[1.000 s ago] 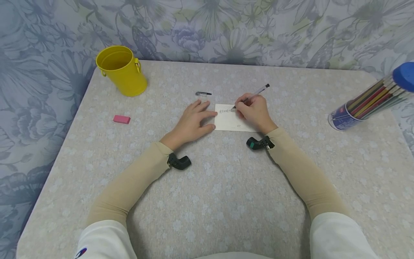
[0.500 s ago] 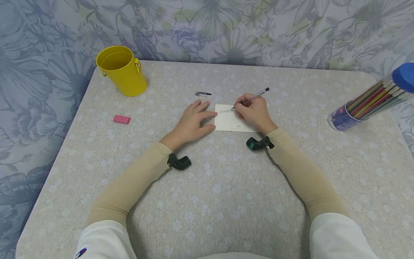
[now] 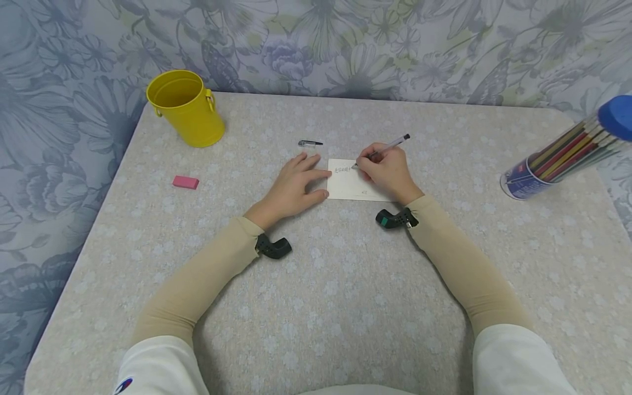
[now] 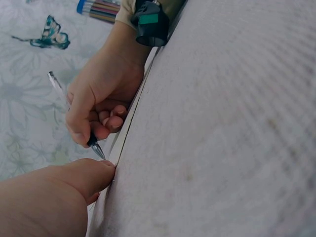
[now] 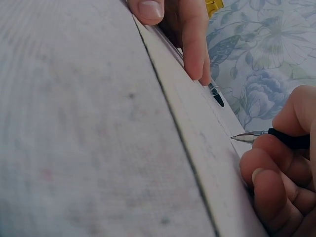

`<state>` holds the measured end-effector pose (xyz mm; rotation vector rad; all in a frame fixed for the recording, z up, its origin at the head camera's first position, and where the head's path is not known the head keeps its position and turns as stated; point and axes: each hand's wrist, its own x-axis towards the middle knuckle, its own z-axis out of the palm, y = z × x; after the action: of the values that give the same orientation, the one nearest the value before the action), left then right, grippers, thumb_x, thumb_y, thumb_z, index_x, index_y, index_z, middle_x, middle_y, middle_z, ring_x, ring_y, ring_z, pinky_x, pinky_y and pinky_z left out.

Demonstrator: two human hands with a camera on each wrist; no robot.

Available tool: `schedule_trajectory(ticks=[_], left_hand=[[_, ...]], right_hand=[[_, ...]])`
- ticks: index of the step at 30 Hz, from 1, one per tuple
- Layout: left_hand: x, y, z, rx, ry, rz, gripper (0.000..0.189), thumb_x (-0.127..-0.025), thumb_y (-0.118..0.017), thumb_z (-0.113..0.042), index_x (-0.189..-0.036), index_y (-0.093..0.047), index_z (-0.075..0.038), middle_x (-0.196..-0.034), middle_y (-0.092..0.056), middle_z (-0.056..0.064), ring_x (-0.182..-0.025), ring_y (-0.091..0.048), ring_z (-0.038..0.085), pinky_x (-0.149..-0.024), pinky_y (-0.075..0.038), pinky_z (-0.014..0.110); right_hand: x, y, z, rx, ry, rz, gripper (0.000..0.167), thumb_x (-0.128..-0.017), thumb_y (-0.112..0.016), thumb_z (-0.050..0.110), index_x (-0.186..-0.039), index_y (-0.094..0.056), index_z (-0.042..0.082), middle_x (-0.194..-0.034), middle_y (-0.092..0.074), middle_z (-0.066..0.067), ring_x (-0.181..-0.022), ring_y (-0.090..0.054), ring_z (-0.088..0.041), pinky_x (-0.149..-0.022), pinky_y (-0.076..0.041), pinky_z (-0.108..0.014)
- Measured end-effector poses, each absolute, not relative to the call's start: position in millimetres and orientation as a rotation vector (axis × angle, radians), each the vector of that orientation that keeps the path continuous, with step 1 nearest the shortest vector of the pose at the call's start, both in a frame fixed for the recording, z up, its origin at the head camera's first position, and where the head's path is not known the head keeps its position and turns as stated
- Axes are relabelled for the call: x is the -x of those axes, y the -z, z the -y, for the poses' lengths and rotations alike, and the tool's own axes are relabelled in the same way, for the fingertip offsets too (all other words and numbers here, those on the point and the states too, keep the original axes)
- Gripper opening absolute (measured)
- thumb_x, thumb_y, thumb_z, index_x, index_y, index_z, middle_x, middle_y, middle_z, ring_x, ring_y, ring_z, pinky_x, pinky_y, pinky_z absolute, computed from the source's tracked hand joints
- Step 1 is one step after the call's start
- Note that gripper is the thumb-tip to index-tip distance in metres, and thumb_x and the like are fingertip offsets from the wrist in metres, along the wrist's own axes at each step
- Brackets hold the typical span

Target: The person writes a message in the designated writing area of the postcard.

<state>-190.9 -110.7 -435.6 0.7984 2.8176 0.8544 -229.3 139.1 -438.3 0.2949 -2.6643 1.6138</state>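
our right grip (image 3: 387, 169) pinches the gel pen (image 3: 397, 141); our left grip (image 3: 295, 186), fingers spread, should steady the card (image 3: 346, 189) for even strokes.

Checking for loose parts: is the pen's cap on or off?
Off: the cap lies on the table, and the pen shows a bare tip.

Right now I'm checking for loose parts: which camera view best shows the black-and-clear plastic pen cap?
The head view: the pen cap lies in full sight on the pale patterned tabletop. The right wrist view shows only part of it, past the left hand's fingers; the left wrist view doesn't show it.
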Motion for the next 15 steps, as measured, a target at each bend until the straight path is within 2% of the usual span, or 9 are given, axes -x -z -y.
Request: schedule_trajectory(ticks=[15], left_hand=[[190.7,434.5,110.4,-0.793,-0.849,-2.815,0.046,-0.096,-0.067,-0.032,-0.137,-0.065,-0.012,-0.162,-0.039,0.022,-0.155,-0.024,0.045,-0.128,-0.017,0.061]], right_hand=[[230.5,439.9,-139.8,-0.339,-1.575,2.664,0.011,-0.089,-0.065,0.014,-0.086,-0.074,0.008,-0.057,-0.062,-0.002,-0.048,-0.054,-0.013,-0.046,-0.039,-0.02]])
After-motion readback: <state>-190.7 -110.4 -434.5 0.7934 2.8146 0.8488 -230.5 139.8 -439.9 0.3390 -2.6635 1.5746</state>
